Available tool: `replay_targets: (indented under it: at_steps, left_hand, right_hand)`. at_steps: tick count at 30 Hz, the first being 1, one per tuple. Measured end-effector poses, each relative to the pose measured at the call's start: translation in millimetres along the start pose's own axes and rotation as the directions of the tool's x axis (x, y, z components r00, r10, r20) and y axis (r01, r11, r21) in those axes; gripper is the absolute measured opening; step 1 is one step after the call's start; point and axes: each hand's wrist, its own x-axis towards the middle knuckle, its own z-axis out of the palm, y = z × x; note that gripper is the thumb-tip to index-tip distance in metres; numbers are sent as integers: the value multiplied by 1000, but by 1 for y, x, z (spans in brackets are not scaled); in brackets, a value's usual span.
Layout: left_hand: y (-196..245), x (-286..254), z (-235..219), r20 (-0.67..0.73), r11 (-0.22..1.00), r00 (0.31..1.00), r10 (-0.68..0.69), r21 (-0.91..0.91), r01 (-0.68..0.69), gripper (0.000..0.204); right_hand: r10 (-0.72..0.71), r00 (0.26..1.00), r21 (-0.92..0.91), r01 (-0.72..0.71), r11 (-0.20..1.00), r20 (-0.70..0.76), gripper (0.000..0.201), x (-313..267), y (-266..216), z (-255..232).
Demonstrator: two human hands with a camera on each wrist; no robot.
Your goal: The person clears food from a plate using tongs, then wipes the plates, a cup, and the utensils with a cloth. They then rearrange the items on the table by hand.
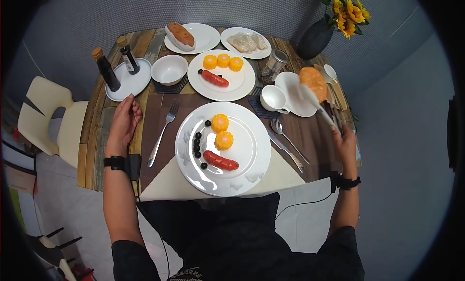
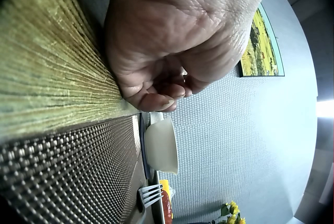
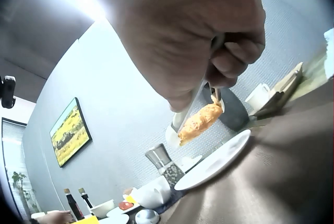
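Note:
My right hand (image 1: 345, 143) grips the handle of white tongs (image 1: 327, 117) near the table's right side. Held at the tongs' far end is an orange-brown, rough-crusted piece of food (image 1: 314, 82); the right wrist view shows this food (image 3: 201, 122) raised above a white plate (image 3: 215, 164). My left hand (image 1: 126, 121) rests on the wooden table, fingers loosely curled around nothing, close to the oval plate (image 1: 139, 82) with two dark bottles. Before me a large white plate (image 1: 252, 150) bears corn pieces (image 1: 220, 122), a red sausage (image 1: 221, 160) and several black olives (image 1: 197, 142).
A fork (image 1: 164, 128) lies left of the large plate; a knife (image 1: 286, 150) and spoon (image 1: 289, 139) lie right. Behind stand a bowl (image 1: 169, 70), cup (image 1: 273, 98), glass grinder (image 1: 274, 65) and plates of bread and pale food. A dark vase (image 1: 315, 38) holds sunflowers at the back right.

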Motion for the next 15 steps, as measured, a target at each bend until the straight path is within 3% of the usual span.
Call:
replay_targets:
  at_steps: [1,3,4,5,8,9,11,13,15]
  left_hand:
    - [0,0,1,7,1000,1000,0,4,0,27]
    - [1,0,2,0,1000,1000,0,2,0,26]
    - [1,-1,2,-2,1000,1000,-6,7,6,25]
    - [0,-1,2,-7,1000,1000,-6,4,6,25]
    - [-1,1,1,-5,1000,1000,-10,-16,10,24]
    - [-1,1,1,-9,1000,1000,-14,-11,14,25]
    - [-1,1,1,-15,1000,1000,-18,-6,17,26]
    - [-1,1,1,-20,1000,1000,-16,-20,16,26]
    - [-2,1,0,-16,1000,1000,-15,-23,15,25]
  right_hand:
    - [-8,1000,-1,8,1000,1,65,4,-2,-2]
    - [-96,979,183,129,975,-181,60,14,-8,-11]
    - [-12,996,269,34,963,-84,56,14,-44,-31]
    - [-16,997,268,37,963,-81,56,18,-63,-41]
    - [-141,990,403,129,906,-1,51,36,-111,-55]
    - [-144,990,404,132,905,-1,51,44,-128,-53]
    - [-318,948,422,290,859,-6,46,62,-163,-45]
    - [-310,942,395,239,887,126,44,81,-198,-36]
    - [-382,909,423,283,861,169,47,108,-221,-7]
